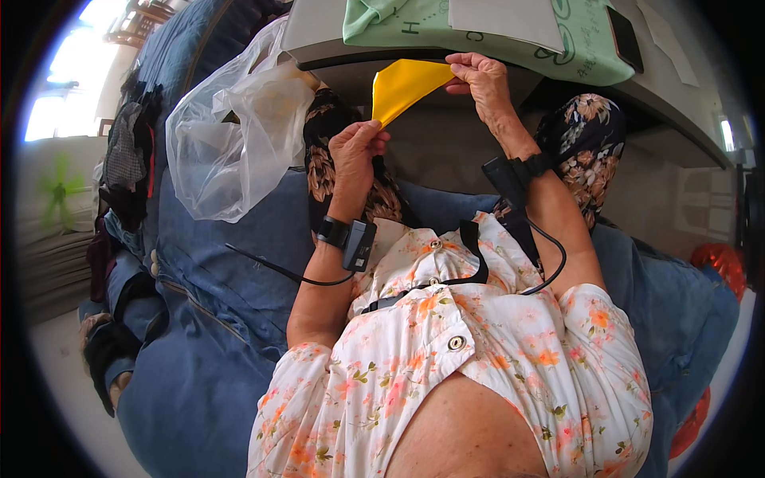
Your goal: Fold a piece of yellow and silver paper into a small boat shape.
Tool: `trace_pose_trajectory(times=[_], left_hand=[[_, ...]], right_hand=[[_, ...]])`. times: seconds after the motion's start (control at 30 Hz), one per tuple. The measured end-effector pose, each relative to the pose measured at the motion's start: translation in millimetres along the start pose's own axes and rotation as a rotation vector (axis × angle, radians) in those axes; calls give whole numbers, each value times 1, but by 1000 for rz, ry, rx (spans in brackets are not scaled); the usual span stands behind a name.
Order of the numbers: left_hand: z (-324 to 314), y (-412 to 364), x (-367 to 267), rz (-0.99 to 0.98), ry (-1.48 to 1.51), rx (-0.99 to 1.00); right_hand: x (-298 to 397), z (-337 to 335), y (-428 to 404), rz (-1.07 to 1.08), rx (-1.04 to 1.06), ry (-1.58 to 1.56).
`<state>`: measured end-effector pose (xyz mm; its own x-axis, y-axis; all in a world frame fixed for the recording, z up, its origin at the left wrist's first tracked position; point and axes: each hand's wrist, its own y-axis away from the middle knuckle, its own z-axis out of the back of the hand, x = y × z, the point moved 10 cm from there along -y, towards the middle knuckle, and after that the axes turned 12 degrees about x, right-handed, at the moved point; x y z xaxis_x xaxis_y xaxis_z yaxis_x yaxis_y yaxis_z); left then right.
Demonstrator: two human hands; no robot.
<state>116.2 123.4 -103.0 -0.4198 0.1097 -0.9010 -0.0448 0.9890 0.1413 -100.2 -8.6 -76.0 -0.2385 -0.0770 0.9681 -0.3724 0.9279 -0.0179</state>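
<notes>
A folded piece of yellow paper (407, 88) is stretched between my two hands, above my lap and just before the table edge. My left hand (358, 143) pinches its lower left corner between thumb and fingers. At the upper right corner, my right hand (480, 77) grips the paper with thumb and fingertips. The sheet has creased, slanting edges and looks folded into a pointed shape. Each of my wrists carries a black strapped device with a cable.
A table (317, 36) bears a green printed cloth (394, 30), white paper sheets (508, 21) and a dark phone (624, 39). A translucent plastic bag (239, 137) rests on the blue sofa (239, 310) to my left. Clothes (125, 149) hang over the sofa's side.
</notes>
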Motion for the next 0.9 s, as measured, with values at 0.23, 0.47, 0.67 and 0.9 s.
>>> trace_pose_trajectory(times=[0.23, 0.47, 0.67, 0.9], left_hand=[[1, 2, 3, 11, 18, -21], [-2, 3, 3, 9, 3, -27], [-6, 2, 5, 9, 30, -24], [-6, 2, 6, 6, 32, -38]], right_hand=[[-8, -8, 0, -67, 48, -146], [-34, -15, 8, -195, 11, -344], [-46, -19, 14, -252, -60, -447], [-52, -37, 22, -388, 16, -388]])
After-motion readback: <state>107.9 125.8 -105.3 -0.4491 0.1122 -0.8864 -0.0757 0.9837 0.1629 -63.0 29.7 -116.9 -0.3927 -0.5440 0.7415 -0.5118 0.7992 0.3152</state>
